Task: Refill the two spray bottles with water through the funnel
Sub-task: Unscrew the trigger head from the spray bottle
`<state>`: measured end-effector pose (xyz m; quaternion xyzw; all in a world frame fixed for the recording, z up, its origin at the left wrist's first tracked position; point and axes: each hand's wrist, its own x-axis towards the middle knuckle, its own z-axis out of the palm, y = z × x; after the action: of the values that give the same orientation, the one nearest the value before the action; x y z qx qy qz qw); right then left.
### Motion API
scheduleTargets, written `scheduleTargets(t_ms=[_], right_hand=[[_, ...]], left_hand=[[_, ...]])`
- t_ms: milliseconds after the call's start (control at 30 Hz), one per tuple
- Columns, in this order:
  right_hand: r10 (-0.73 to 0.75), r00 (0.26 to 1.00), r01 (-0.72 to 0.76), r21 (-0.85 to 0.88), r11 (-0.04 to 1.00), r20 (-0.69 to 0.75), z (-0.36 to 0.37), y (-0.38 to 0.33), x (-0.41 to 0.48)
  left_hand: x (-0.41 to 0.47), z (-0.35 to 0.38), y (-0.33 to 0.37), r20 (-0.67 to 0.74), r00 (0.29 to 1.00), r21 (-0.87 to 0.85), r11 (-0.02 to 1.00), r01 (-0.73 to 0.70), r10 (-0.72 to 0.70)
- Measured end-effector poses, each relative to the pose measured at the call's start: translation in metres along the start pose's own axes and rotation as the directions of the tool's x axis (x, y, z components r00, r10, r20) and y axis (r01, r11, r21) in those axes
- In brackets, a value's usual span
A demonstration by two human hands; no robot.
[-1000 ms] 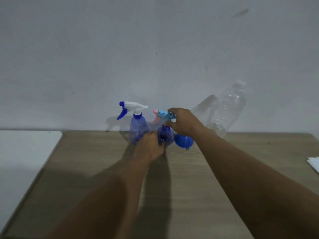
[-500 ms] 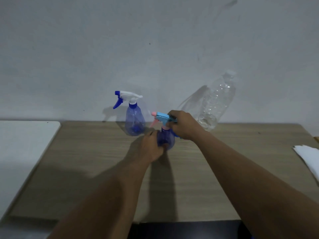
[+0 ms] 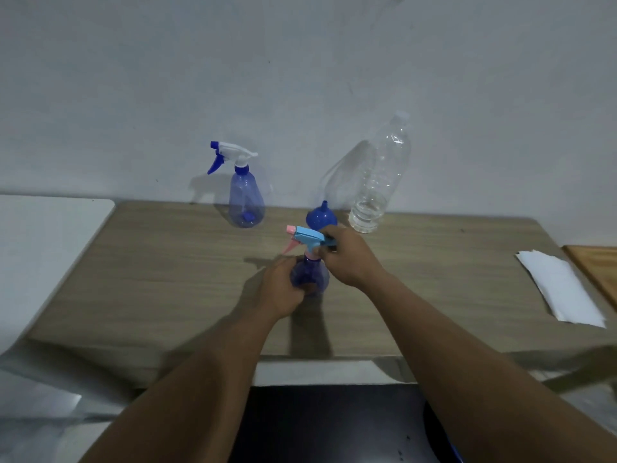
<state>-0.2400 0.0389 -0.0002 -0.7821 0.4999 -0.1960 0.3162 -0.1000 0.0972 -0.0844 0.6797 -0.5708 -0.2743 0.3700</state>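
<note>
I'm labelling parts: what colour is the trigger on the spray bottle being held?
The trigger is pink, on a light-blue sprayer head; head view.

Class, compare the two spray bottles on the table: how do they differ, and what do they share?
Head: the far bottle has a white and dark blue one, the near bottle light blue and pink. Hold: the far bottle stands untouched; the left hand grips the near bottle's body, the right hand its head. Both are upright, see-through blue, heads on.
</note>
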Motion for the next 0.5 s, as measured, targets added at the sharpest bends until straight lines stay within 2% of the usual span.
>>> scheduleTargets(t_ms=[100, 267, 500], right_hand=[[0.06, 0.994, -0.042, 0.184, 0.982, -0.095, 0.016, 0.008, -0.008], [0.238, 0.936, -0.107, 0.437, 0.893, -0.258, 0.048, 0.011, -0.017], [0.236, 0.909, -0.026, 0.52, 0.854, -0.343, 0.063, 0.009, -0.022]], left_hand=[[-0.007, 0.003, -0.005, 0.007, 0.999, -0.061, 0.997, 0.039, -0.039], [-0.003, 0.003, -0.017, 0.026, 1.0, -0.059, 0.998, 0.003, -0.002], [-0.001, 0.001, -0.023, 0.076, 0.997, -0.05, 0.999, -0.015, 0.019]])
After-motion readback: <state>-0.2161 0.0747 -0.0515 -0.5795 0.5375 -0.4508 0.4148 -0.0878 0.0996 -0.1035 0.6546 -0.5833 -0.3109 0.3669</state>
